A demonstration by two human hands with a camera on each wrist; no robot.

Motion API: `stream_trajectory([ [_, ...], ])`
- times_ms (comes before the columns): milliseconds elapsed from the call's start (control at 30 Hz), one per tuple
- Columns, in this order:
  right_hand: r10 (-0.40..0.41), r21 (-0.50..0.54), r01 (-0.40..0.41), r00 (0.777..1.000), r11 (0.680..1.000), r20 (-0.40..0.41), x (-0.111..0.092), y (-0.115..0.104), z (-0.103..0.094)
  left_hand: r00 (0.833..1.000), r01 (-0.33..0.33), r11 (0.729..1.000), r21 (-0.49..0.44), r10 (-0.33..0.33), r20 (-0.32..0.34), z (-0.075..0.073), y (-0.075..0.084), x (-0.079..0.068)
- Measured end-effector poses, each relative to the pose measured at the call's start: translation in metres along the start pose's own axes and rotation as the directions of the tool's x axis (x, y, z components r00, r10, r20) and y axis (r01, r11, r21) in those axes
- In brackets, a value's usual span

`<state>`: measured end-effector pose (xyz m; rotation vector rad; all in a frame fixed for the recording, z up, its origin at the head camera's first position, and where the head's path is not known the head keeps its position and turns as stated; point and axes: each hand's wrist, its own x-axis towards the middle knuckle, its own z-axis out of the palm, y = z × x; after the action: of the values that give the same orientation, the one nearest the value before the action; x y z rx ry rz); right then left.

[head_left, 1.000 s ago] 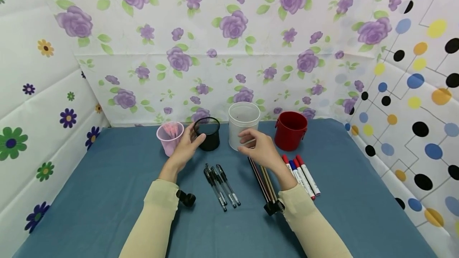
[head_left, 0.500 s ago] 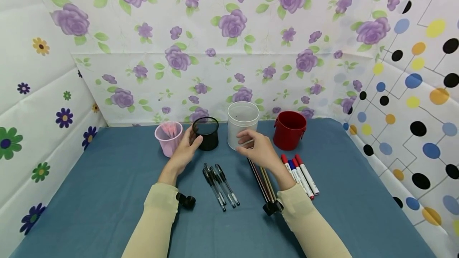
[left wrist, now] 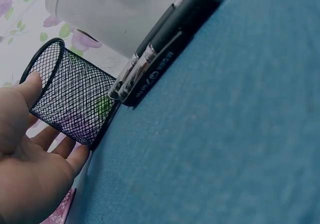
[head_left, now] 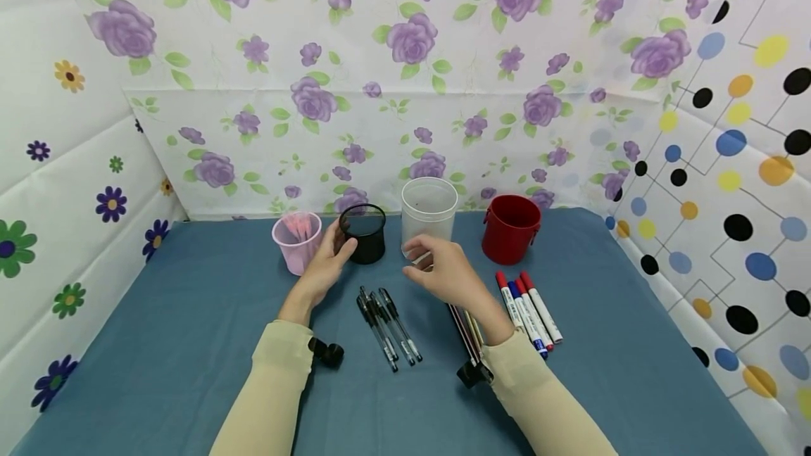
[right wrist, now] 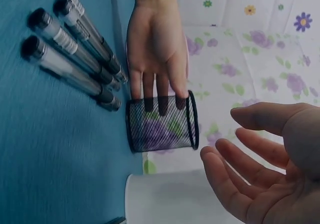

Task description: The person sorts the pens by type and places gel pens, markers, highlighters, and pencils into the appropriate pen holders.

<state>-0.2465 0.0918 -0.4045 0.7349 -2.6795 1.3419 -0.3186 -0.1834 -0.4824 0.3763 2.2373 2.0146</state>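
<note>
My left hand [head_left: 323, 262] holds the black mesh pen cup [head_left: 367, 248], which stands upright on the blue cloth. In the left wrist view its thumb [left wrist: 31, 86] lies at the rim and the other fingers reach behind the mesh. My right hand [head_left: 446, 269] is in front of the white cup [head_left: 429, 210], its fingers loosely bent with nothing between them. The right wrist view has that hand's fingers [right wrist: 225, 184] spread apart, near the mesh cup. Several black-capped gel pens [head_left: 388, 329] lie in front of the mesh cup.
A pink cup [head_left: 293, 252] with pink-topped things inside stands left of the mesh cup. On the right is a red cup [head_left: 510, 234], with several markers [head_left: 532, 312] lying before it. Thin dark and gold sticks [head_left: 465, 329] lie partly under my right forearm. Patterned cloth walls surround the table.
My right hand has shifted a little left and toward me, in front of the white cup. My left hand stays at the mesh cup. A blue marker end now shows near the right sleeve.
</note>
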Motion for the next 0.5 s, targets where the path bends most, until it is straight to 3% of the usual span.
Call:
stream_trajectory([
  [233, -0.033, -0.086, 0.040, 0.996, 0.995, 0.079, -0.004, -0.014, 0.013, 1.000, -0.019, 1.000, 0.001, 0.019, 0.002, -0.001, -0.003, 0.002],
  [500, -0.054, -0.173, 0.091, 0.978, 0.981, 0.204, -0.011, -0.026, 0.035, 1.000, -0.004, 1.000, 0.026, 0.004, -0.015, -0.001, -0.001, 0.002],
])
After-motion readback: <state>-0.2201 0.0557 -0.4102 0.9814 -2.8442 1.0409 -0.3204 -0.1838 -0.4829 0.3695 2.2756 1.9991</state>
